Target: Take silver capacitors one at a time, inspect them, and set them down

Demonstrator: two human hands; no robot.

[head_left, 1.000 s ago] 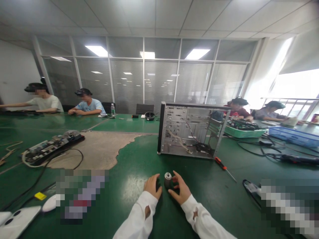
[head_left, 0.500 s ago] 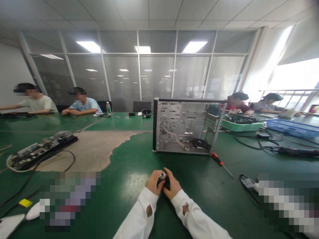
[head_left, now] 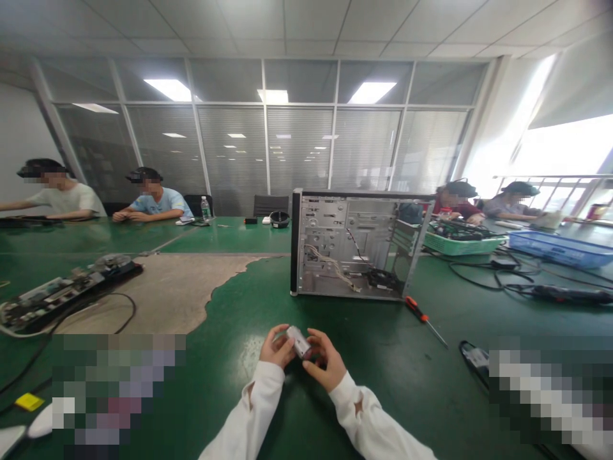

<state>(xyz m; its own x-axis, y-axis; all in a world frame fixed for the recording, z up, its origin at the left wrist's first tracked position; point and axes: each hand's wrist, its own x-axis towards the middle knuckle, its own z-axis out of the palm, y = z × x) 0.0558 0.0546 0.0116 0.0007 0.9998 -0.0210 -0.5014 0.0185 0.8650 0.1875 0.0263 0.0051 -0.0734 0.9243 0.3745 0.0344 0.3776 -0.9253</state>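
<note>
A small silver metal cylinder (head_left: 299,342), with the look of a little motor, is held tilted just above the green table. My left hand (head_left: 276,347) pinches its upper left end between thumb and fingers. The fingers of my right hand (head_left: 328,360) close round its lower right end, partly hiding that end. Beyond both hands stands an open computer case (head_left: 354,243) with loose wires and a black fan inside. An orange and black screwdriver (head_left: 417,310) lies by the case's right corner.
A circuit assembly (head_left: 71,291) with black cables lies at left on a bare, peeled patch (head_left: 177,287). A green basket (head_left: 464,244), a blue basket (head_left: 560,247) and tangled cables (head_left: 502,275) occupy the right. Several people sit round the far side.
My hands have moved slightly apart. The silver cylinder has turned from end-on to show its side, tilting left at the top. The view has shifted slightly.
</note>
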